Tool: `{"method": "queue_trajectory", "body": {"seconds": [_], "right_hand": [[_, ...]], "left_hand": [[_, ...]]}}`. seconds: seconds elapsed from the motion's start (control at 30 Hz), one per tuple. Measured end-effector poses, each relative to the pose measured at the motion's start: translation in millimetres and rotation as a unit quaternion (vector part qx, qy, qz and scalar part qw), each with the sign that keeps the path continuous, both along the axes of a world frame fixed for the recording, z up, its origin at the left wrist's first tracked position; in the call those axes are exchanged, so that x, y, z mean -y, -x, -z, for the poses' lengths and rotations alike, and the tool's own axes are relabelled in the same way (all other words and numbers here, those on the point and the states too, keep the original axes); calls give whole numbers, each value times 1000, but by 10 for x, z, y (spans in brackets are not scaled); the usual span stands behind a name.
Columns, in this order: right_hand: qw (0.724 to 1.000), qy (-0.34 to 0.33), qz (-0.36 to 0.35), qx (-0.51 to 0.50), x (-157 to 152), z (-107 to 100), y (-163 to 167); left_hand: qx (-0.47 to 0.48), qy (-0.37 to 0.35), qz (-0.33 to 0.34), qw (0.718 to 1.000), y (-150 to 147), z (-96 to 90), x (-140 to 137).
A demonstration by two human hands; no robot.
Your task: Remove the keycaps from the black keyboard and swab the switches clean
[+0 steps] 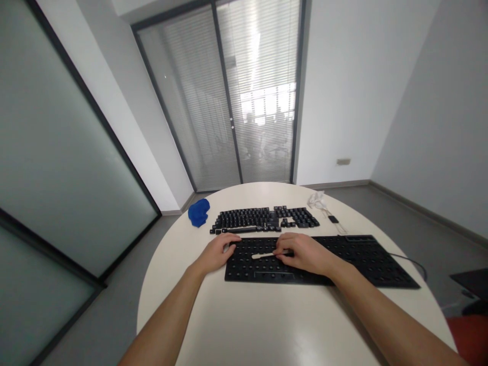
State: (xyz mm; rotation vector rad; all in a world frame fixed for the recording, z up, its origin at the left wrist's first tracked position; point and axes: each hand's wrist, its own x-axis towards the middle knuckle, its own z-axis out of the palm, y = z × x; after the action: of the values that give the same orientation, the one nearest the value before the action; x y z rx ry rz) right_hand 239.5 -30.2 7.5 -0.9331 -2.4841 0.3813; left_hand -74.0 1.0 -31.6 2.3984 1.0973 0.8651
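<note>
A black keyboard base (362,259) with its keycaps off lies flat on the table, small switch posts showing in rows. My left hand (218,251) holds its upper left corner, fingers curled over the edge and the thumb close by. Pinched in the fingers of my right hand (301,251) is a thin, pale small brush (261,255). Its widened tip points left over the left part of the keyboard base. Whether the tip touches the base, I cannot tell. My right wrist rests across the base's middle.
Loose black keycaps (244,218) lie in keyboard order behind the base. A blue cloth-like lump (199,212) is at the back left of the round white table (244,325). White crumpled material (316,200) and a small black piece (333,219) with cord sit back right. A cable (414,262) trails right.
</note>
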Motion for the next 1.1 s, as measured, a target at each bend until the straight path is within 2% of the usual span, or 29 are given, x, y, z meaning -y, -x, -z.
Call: {"method": "queue_trajectory", "body": {"seconds": [1.1], "right_hand": [[997, 45, 61, 9, -51, -19, -133]], "left_hand": [[-2, -3, 2, 1000, 40, 55, -21]]}}
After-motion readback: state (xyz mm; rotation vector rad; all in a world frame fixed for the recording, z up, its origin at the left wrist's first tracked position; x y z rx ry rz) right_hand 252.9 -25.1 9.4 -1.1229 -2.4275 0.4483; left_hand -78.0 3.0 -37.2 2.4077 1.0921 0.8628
